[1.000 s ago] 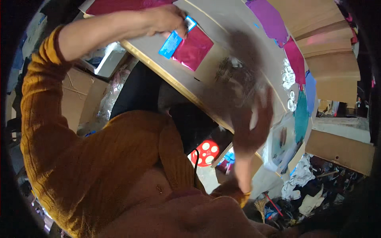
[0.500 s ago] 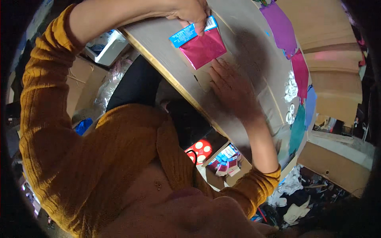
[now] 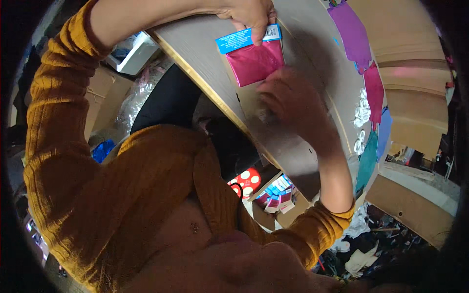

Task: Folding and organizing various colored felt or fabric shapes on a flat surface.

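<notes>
Magenta foil is what the whole thing is about: a flat shiny pink packet point(image 3: 255, 62) with a blue card header point(image 3: 244, 39) lies on the grey desk point(image 3: 195, 58), close to the wooden front edge and right under the person's chest. Left hand point(image 3: 249, 13) is closed down on the header end, thumb and fingers pinching or pressing it against the desk, so it clearly has hold of the packet. Right hand point(image 3: 293, 100) sits just below the packet's lower corner, fingers curled over a small tan piece point(image 3: 249, 97) of card or paper on the desk; it's blurred, so I can't tell how tight that grip is or whether it's actually got anything. My guess on handling: the packet looks very light and floppy, with a slick film that would slide on the desk and crinkle easily, nothing fragile in it as far as I can see. The stiff card header looks like the sensible spot to take it, since the foil part would just buckle. Further along the desk there are more foil sheets, purple point(image 3: 349, 29), pink point(image 3: 375, 93), blue point(image 3: 385, 129) and teal point(image 3: 367, 163), next to a row of little clear things point(image 3: 361, 117) too small to make out. Containers: a cardboard box point(image 3: 276, 195) on the floor under the desk holds several small pink and blue packets, with a red white-spotted thing point(image 3: 246, 180) beside it, and a pale plastic tub point(image 3: 132, 53) sits off the desk's left side, contents not really visible
</notes>
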Available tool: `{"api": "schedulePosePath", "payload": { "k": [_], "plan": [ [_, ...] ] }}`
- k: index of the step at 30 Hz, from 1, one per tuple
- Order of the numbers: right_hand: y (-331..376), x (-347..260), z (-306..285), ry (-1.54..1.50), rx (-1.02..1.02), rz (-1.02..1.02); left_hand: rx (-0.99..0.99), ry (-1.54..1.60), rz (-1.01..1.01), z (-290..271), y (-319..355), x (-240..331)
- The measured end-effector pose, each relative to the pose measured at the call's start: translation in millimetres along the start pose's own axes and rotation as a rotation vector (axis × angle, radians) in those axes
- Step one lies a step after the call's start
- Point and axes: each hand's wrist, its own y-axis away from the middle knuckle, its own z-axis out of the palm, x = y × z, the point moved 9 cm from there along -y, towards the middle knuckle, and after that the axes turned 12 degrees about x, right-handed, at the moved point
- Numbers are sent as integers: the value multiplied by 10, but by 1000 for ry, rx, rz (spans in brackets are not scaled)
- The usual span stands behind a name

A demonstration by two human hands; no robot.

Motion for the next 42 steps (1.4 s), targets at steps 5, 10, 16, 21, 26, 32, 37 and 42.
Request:
{"api": "schedulePosePath", "payload": {
  "k": [5,10,16,21,26,32,37,42],
  "plan": [
    [-160,40,14,-155,-71,72,22,44,13,-1,21,33],
    [-177,110,157,-166,-153,93,-12,161,-39,77,103,-13],
    [-120,52,106,-159,-61,98,-3,171,-24,162,153,106],
    [-137,31,40,-82,-107,-19,-30,-42,166,213,118,224],
    [-83,154,90,-31,-220,-16,-20,-147,271,210,105,349],
    [-64,68,168,70,-234,-17,-210,-280,474,426,161,585],
    [136,119,12,51,10,205,72,-135,268,269,260,469],
    [604,39,1,214,236,566,157,-27,120,223,282,289]
  ]
}}
